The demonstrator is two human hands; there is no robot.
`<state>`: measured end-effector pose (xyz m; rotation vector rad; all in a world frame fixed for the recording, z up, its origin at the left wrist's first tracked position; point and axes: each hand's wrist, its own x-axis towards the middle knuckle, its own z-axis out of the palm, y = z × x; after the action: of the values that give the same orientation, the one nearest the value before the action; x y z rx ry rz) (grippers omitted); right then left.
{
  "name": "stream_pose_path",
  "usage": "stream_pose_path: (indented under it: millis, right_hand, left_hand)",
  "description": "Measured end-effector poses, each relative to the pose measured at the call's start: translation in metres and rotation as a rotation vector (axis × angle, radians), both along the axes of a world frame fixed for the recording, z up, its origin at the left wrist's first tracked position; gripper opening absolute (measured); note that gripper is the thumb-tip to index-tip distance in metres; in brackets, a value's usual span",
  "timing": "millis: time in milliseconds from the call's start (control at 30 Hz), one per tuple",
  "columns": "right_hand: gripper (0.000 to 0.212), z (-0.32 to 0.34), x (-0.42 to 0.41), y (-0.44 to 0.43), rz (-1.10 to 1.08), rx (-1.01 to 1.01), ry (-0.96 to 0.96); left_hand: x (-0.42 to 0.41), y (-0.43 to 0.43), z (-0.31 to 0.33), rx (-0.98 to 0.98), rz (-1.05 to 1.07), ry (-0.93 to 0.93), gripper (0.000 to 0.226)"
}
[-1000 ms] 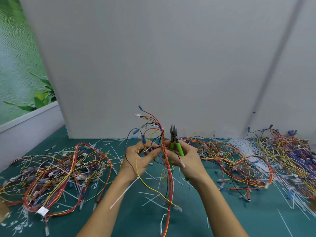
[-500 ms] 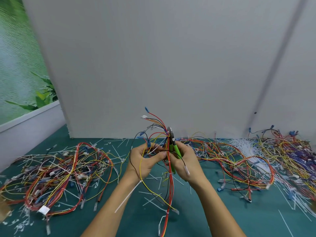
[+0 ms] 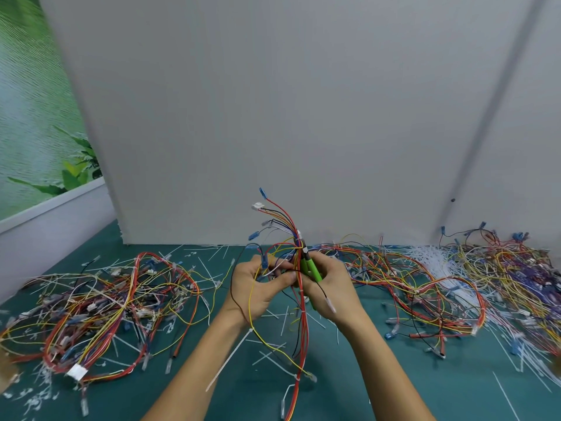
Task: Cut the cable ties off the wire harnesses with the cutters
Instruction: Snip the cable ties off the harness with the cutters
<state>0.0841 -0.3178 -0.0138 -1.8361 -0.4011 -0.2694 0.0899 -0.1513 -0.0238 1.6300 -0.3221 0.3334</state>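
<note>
Teal tabletop (image 3: pixel 394 390) is littered with cut white tie scraps. The held wire harness (image 3: pixel 301 335) hangs its tail down between the forearms, and a long white cable tie (image 3: pixel 230 357) sticks off a yellow wire under the left wrist. Left hand (image 3: pixel 258 288) has its fingers curled round the wire bunch, thumb pinching. Right hand (image 3: pixel 332 288) has its fingers wrapped round the green handles of the cutters (image 3: pixel 310 268), handles close together. The cutter nose is buried where the wires bunch, just beyond the right fingers; cannot tell if the blades have bitten. Harness long axis runs near-to-far and the cutters lie almost along it, so the right hand is nearer the cut. Wires fan out beyond. Left pile (image 3: pixel 106 302) and right pile (image 3: pixel 425 287) lie farther back, with the grey board (image 3: pixel 303 117) behind.
</note>
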Motion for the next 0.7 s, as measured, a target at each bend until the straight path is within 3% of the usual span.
stream_pose_path:
  millis: [267,567,700]
  right_hand:
    - [0.015,0.002,-0.002,0.004,-0.032,-0.027,0.021]
    - [0.013,0.005,-0.001,-0.004,-0.055,-0.098,-0.009]
    - [0.012,0.004,0.003,-0.012,-0.112,0.009,0.072]
  left_hand:
    - [0.005,0.007,-0.001,0.088,-0.044,0.025,0.017]
    - [0.006,0.008,-0.003,0.108,0.042,0.028,0.011]
    - [0.008,0.009,0.001,-0.025,0.057,0.083,0.01]
